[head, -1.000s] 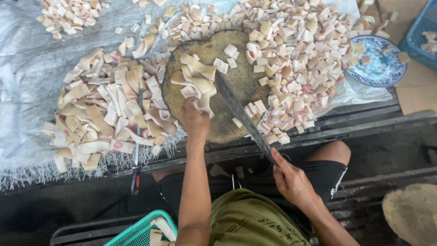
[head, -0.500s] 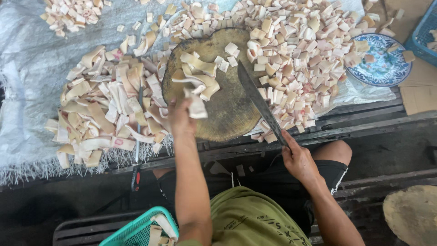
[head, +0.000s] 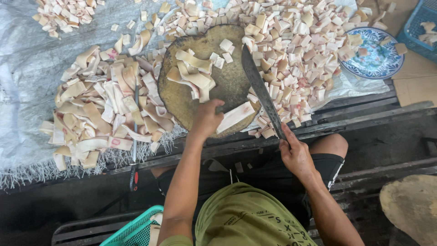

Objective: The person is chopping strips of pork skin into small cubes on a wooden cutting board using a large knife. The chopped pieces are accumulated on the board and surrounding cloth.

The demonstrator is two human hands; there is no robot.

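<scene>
From the head camera, looking straight down: the left hand (head: 207, 119) has come back from the heap of long strips (head: 98, 114) at the person's left and now sits at the near edge of the round chopping block (head: 195, 89), fingers closed on one end of a fresh pale strip (head: 236, 117) that lies slanted across the block's rim. Half a second ago that hand was still out by the heap with a piece just lifted, so a new strip has been fed in for cutting (a few uncut strips (head: 193, 73) already wait further back on the block). The right hand (head: 296, 155) is wrapped tight round the handle of the long knife (head: 260, 89), whose blade now lies flatter, tip toward the far side of the block, just beside the strip. The cut cubes (head: 296, 50) spread to the right, up to the blue patterned plate (head: 375, 57).
</scene>
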